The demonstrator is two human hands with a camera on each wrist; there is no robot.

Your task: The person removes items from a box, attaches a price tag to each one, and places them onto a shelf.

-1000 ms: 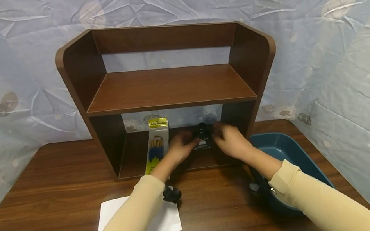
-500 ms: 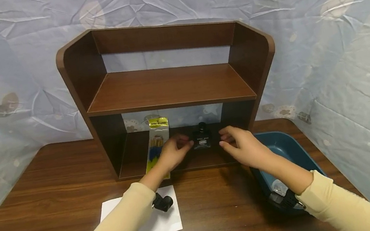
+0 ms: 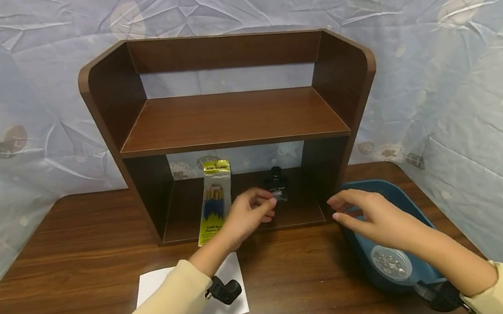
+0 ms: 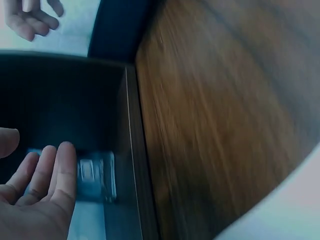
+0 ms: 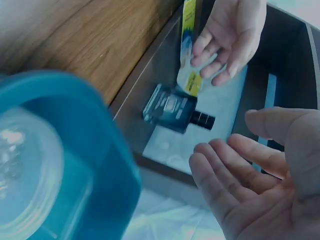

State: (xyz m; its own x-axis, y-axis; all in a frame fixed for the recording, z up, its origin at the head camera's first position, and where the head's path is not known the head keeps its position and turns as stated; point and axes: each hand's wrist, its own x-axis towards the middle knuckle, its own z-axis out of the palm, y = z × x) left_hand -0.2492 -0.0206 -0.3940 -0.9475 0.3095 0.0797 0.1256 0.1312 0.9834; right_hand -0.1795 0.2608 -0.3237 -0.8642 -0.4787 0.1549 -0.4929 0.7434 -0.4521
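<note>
Left hand (image 3: 246, 216) loosely open, holding nothing, I have it just apart from the dark bottle (image 3: 278, 185), upright in the shelf's (image 3: 232, 119) lower compartment. Tilted brush pack (image 3: 214, 205) left of bottle. My right hand (image 3: 381, 219), relaxed, empty, near blue tub (image 3: 381, 187) with clear container (image 3: 392, 263) inside. White paper (image 3: 227, 310) on table (image 3: 297, 279).

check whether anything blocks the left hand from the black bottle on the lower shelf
Nothing visible does. The left hand is in front of the black bottle, and the right wrist view shows them apart. In the head view, the brush packet is on the hand's other side.
</note>
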